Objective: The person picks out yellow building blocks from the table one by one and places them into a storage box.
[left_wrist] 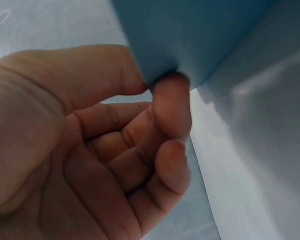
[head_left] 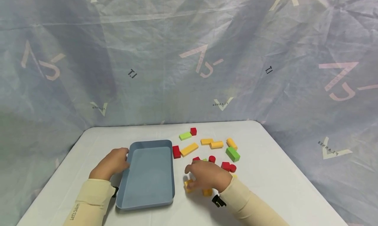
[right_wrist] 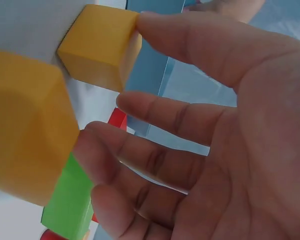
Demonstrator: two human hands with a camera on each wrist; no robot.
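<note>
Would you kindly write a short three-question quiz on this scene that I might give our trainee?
1. Which hand grips the side of the blue-grey tray?
2. True or false: in the head view, the tray lies to the right of the darker green block.
3. In the right wrist view, what colour is the block nearest the thumb tip of the right hand? A) red B) green C) yellow

Key:
1. The left hand.
2. False; it lies to the left.
3. C.
</note>
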